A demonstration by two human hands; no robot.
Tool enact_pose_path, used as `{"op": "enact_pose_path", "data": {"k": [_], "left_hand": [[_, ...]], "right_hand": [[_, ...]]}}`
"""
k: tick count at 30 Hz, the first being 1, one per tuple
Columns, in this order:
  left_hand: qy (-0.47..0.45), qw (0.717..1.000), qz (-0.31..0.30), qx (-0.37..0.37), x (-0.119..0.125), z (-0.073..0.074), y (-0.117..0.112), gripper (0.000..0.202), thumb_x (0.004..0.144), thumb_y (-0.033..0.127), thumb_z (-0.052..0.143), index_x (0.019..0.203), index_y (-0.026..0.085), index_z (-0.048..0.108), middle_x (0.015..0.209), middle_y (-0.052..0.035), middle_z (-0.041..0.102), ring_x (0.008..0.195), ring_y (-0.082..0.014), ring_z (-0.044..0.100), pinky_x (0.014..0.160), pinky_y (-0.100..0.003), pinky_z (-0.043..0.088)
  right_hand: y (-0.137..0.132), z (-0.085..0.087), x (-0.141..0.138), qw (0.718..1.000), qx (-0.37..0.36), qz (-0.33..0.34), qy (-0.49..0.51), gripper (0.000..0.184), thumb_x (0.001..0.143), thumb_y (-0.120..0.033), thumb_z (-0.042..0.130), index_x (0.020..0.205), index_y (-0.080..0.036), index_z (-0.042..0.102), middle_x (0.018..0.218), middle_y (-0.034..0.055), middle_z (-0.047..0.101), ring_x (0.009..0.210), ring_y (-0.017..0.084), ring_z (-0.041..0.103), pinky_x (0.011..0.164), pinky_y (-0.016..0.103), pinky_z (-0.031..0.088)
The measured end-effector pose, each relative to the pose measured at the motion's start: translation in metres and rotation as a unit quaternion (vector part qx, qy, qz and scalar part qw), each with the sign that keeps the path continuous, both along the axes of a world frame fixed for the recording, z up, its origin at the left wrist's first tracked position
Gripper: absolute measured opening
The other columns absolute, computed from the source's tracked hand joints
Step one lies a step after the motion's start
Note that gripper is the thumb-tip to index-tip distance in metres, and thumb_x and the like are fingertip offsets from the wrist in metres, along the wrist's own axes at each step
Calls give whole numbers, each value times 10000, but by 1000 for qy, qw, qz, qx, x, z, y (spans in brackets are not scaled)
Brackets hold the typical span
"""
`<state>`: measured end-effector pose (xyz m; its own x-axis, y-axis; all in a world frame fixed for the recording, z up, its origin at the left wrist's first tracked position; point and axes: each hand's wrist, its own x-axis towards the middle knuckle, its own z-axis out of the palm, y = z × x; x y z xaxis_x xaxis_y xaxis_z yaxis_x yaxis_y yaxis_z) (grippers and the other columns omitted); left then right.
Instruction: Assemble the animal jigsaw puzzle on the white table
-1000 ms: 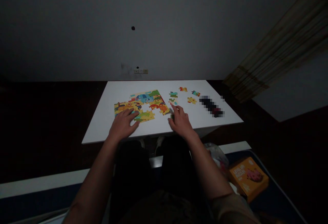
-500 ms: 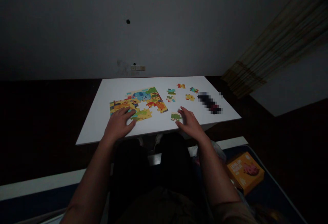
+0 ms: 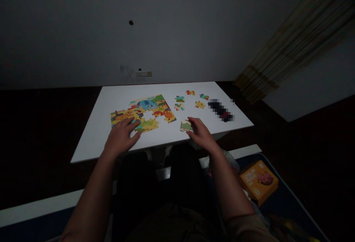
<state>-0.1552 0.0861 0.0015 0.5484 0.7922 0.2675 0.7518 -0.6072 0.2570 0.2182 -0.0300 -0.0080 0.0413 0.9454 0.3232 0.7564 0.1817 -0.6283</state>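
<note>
Steadying: left hand (image 3: 120, 137) lay spread on puzzle (image 3: 144, 111), fingers released, apparently pinning it | right hand (image 3: 201, 134) had fingers against loose piece (image 3: 185, 126) on table (image 3: 91, 142), grip unclear

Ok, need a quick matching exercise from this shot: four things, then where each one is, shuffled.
Things:
1. left hand
2. right hand
3. orange box
4. small yellow puzzle piece

Places:
A. at a loose green puzzle piece
B. off the white table, at lower right
C. over the near edge of the assembled jigsaw puzzle
D. on the table, just left of a pixelated dark patch

Pairs: 1-C, 2-A, 3-B, 4-D
</note>
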Motion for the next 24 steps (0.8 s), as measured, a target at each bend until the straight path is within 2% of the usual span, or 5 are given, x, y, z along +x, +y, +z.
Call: {"op": "enact_pose_path", "data": {"k": [7, 11, 14, 18, 24], "left_hand": [[7, 1000, -3, 5, 0, 1, 0, 451, 940, 428, 566, 1357, 268, 630, 1474, -114, 550, 1360, -377, 495, 1122, -587, 413], [14, 1000, -2, 14, 1, 1, 1, 448, 946, 438, 555, 1354, 269, 629, 1479, -111, 545, 1352, -372, 508, 1123, -572, 418], [8, 1000, -1, 10, 1, 0, 1, 443, 940, 437, 563, 1351, 287, 631, 1474, -99, 551, 1347, -379, 513, 1119, -579, 419], [-1, 1000, 3, -3, 1, 0, 2, 458, 935, 448, 570, 1356, 276, 630, 1479, -114, 545, 1350, -397, 504, 1107, -600, 417], [-19, 1000, 0, -9, 0, 0, 1, 461, 922, 444, 580, 1340, 263, 649, 1463, -125, 555, 1334, -390, 510, 1125, -587, 399]], "right_hand": [[3, -3, 3, 999, 26, -3, -26, 541, 888, -209, 614, 1416, -301, 538, 1369, 91, 607, 1275, 298, 563, 1094, 506, 482], [26, 3, 31, 992, 18, -74, -96, 432, 952, -260, 520, 1374, -211, 597, 1361, 124, 630, 1284, 319, 545, 1124, 503, 431], [54, 10, 60, 978, -15, -144, -150, 457, 945, -192, 454, 1378, -158, 596, 1363, 143, 635, 1266, 336, 545, 1109, 505, 419], [90, 17, 86, 961, -84, -157, -212, 508, 894, -183, 524, 1398, -154, 580, 1342, 163, 646, 1281, 374, 510, 1089, 505, 402], [107, 17, 95, 954, -143, -184, -191, 576, 857, -224, 609, 1423, -130, 549, 1306, 193, 655, 1320, 389, 481, 1126, 535, 355]]}}
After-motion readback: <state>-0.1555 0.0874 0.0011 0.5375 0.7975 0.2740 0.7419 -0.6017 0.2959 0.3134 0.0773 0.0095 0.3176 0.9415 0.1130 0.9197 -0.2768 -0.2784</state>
